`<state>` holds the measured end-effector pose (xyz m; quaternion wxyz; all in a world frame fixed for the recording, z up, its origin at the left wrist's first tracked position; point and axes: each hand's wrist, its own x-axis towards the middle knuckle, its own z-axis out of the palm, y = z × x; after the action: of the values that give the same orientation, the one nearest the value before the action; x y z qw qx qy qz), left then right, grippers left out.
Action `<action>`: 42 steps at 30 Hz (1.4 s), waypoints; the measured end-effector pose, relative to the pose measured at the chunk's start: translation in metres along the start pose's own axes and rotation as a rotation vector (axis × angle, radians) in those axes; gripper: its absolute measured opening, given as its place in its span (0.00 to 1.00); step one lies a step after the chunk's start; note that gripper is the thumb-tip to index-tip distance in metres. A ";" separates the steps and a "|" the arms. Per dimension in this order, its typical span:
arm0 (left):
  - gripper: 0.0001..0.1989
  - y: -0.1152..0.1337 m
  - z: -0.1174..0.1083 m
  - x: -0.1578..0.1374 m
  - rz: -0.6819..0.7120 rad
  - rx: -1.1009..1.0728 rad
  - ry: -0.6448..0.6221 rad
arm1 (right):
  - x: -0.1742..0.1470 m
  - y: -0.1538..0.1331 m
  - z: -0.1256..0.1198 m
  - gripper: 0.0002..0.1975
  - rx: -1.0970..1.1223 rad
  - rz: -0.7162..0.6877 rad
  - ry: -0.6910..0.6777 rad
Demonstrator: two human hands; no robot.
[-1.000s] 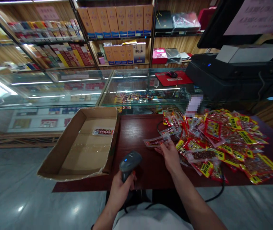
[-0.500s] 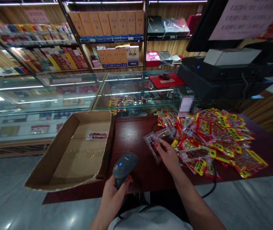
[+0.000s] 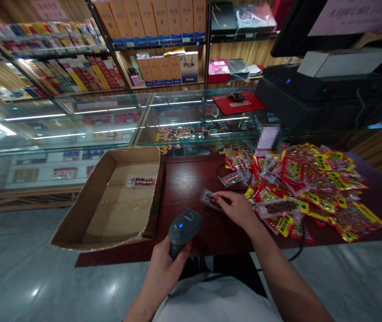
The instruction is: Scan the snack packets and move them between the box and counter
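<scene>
My left hand (image 3: pixel 167 264) is wrapped round the handle of a dark grey barcode scanner (image 3: pixel 186 223), which shows a small blue light on its head. Between the fingers of my right hand (image 3: pixel 239 208) is a clear snack packet (image 3: pixel 209 197) with dark contents, held low over the dark red table (image 3: pixel 184 179). To the right of that hand spreads a heap of red and yellow snack packets (image 3: pixel 311 179). At the left, a shallow open cardboard box (image 3: pixel 110 219) has one similar snack packet (image 3: pixel 141 182) lying on its bottom.
Behind the table runs a glass display counter (image 3: pixel 110 120), with a computer mouse (image 3: pixel 235 96) on a red mat. A dark register machine (image 3: pixel 287 96) and monitor stand at the back right. A black cable (image 3: pixel 300 252) hangs over the table's front edge.
The packet in my right hand has gone from tilted upright to nearly flat. The scanner has come slightly up and right in view; the whole scene has shifted a little too.
</scene>
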<state>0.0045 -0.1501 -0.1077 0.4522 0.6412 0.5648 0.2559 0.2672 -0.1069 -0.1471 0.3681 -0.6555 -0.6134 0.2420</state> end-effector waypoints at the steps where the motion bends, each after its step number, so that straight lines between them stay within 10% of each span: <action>1: 0.11 0.001 0.000 0.000 -0.005 0.001 -0.001 | 0.000 -0.002 0.001 0.12 -0.005 -0.022 -0.010; 26: 0.12 0.003 -0.004 0.000 -0.072 -0.073 0.010 | 0.005 -0.005 0.003 0.12 -0.037 -0.041 -0.049; 32: 0.16 -0.017 0.012 0.008 -0.225 -0.325 0.018 | 0.009 0.007 0.015 0.16 0.460 0.253 0.033; 36: 0.21 -0.039 0.019 0.017 -0.219 -0.489 0.035 | 0.025 -0.031 0.025 0.19 1.020 0.413 -0.033; 42: 0.24 -0.039 0.016 0.017 -0.214 -0.520 0.054 | 0.053 -0.132 0.054 0.24 1.109 0.125 -0.499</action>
<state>0.0024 -0.1400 -0.1517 0.6107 0.4332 0.5566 0.3599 0.1504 -0.0475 -0.0702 0.4847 -0.3244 -0.4239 0.6929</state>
